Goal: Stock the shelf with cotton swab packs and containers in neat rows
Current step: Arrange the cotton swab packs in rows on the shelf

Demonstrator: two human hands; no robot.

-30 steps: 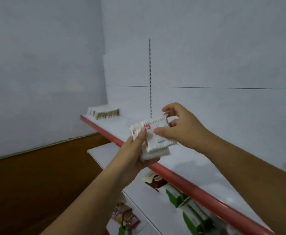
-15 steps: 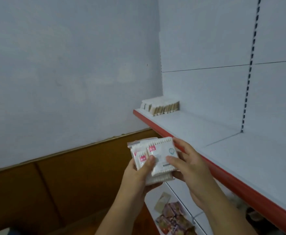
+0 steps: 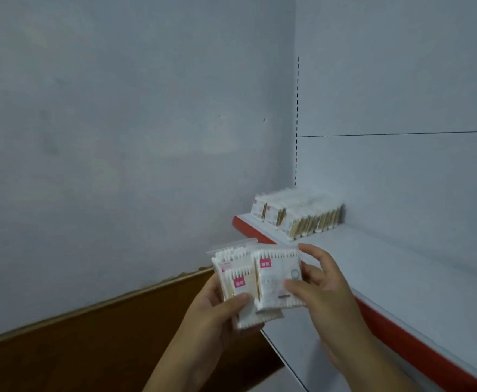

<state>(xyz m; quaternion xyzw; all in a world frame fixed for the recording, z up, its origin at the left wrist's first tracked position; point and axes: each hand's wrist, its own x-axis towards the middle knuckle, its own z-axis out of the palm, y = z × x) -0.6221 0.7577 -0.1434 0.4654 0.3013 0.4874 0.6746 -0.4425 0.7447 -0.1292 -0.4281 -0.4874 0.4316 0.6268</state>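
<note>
Our left hand grips a fanned stack of flat, crinkly swab packs, thumb across them; our right hand pinches the front pack by its edge. Beyond our right hand, the smooth, red-edged shelf carries upright rows of packs, blurred, probably identical.

The white shelf has a red front edge and runs back towards the corner, where it ends beside the wall. At that far left end, cotton swab packs stand upright on the shelf, pressed together in close rows that reach from near the front edge to the back panel. Part of a lower shelf, also white, shows beneath it
</note>
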